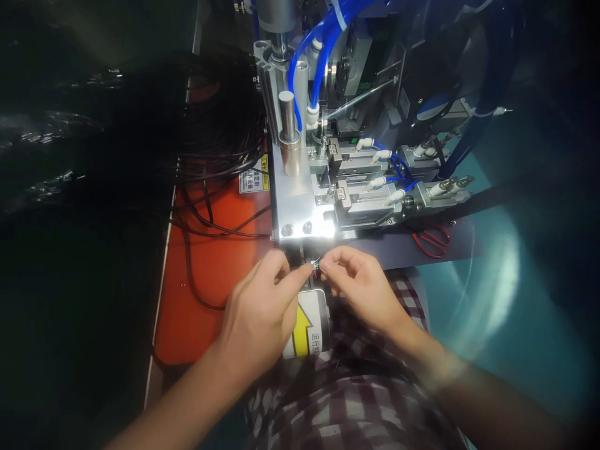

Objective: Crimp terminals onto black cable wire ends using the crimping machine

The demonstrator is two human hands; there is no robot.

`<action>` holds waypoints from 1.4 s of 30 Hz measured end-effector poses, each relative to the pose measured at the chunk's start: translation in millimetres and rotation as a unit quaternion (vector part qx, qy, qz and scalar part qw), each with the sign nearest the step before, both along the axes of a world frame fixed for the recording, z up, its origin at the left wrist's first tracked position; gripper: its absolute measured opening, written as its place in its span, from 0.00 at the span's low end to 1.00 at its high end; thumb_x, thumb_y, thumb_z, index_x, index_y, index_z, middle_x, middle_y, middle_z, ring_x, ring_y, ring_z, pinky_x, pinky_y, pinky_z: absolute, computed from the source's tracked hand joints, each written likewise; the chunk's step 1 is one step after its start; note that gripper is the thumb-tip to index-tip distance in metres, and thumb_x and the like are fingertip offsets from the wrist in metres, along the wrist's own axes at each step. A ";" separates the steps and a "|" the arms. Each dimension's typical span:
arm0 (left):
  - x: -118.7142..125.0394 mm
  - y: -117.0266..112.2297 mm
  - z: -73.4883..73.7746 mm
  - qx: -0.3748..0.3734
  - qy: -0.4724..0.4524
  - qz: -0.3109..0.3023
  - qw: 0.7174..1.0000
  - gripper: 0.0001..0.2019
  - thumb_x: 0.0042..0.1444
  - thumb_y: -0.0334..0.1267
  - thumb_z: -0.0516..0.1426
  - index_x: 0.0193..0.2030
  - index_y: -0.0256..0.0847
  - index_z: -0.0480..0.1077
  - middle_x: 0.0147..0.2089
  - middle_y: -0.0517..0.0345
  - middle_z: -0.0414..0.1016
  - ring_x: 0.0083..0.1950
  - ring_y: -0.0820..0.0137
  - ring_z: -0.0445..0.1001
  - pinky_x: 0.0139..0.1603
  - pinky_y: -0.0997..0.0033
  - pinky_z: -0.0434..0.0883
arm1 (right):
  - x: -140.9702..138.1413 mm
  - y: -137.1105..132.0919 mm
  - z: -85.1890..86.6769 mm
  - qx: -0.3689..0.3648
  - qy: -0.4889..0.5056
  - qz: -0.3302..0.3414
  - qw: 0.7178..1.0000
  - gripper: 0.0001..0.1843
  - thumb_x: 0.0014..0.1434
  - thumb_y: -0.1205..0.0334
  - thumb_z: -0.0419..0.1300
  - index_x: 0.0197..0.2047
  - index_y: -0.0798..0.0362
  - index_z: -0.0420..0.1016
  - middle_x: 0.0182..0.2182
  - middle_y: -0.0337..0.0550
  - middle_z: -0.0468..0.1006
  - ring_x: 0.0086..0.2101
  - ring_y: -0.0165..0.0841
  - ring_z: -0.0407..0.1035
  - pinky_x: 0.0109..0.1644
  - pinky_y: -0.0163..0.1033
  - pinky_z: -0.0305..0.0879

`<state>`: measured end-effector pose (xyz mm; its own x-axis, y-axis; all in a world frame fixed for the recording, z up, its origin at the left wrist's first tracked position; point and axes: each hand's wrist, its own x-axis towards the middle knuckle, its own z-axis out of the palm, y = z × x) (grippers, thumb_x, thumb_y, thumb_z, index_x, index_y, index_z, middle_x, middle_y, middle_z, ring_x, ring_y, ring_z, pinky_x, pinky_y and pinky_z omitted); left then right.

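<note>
My left hand [260, 306] and my right hand [360, 284] meet just below the front edge of a metal machine [300, 200]. Both pinch the end of a thin cable [315, 265] between thumb and forefinger, where small coloured wire ends show. The fingers of each hand are closed round it. The hands hover over a white label with a yellow arrow [309, 325] and above my checked clothing [347, 387].
A bundle of black cables [210, 144] lies on an orange surface [210, 275] at left. Blue air hoses [319, 56] run into the machine. Red-handled scissors [431, 240] lie on the dark ledge at right. A teal floor [492, 281] shows beyond.
</note>
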<state>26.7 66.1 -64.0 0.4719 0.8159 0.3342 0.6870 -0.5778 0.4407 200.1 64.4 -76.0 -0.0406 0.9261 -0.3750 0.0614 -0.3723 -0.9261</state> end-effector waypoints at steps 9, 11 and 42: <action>1.3 0.0 -0.9 0.006 -0.017 0.006 1.000 0.14 0.58 0.24 0.53 0.46 0.32 0.76 0.32 0.54 0.65 0.30 0.72 0.68 0.27 0.73 0.69 | 0.0 1.6 3.7 -0.005 0.013 0.002 1.000 0.12 0.57 0.56 0.60 0.28 0.55 0.67 0.20 0.33 0.67 0.19 0.24 0.60 0.23 0.32 0.55; 1.4 0.1 -0.8 0.004 -0.018 0.005 1.000 0.14 0.58 0.24 0.53 0.46 0.31 0.76 0.31 0.54 0.65 0.30 0.72 0.67 0.27 0.73 0.69 | -0.1 2.3 4.7 -0.006 0.014 0.002 1.000 0.12 0.57 0.56 0.60 0.28 0.55 0.68 0.21 0.33 0.68 0.20 0.24 0.60 0.23 0.32 0.56; 2.4 0.1 2.9 0.004 0.019 0.004 1.000 0.15 0.59 0.24 0.51 0.46 0.31 0.76 0.31 0.54 0.65 0.28 0.72 0.66 0.25 0.75 0.68 | -7.2 1.7 1.4 -0.028 0.057 -0.044 0.997 0.09 0.56 0.58 0.60 0.29 0.54 0.67 0.17 0.30 0.64 0.18 0.24 0.57 0.22 0.32 0.53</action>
<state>29.0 66.2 -61.0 0.4774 0.8176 0.3219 0.7085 -0.5749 0.4092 192.9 66.1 -74.6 -0.0049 0.9056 -0.4242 -0.0780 -0.4232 -0.9026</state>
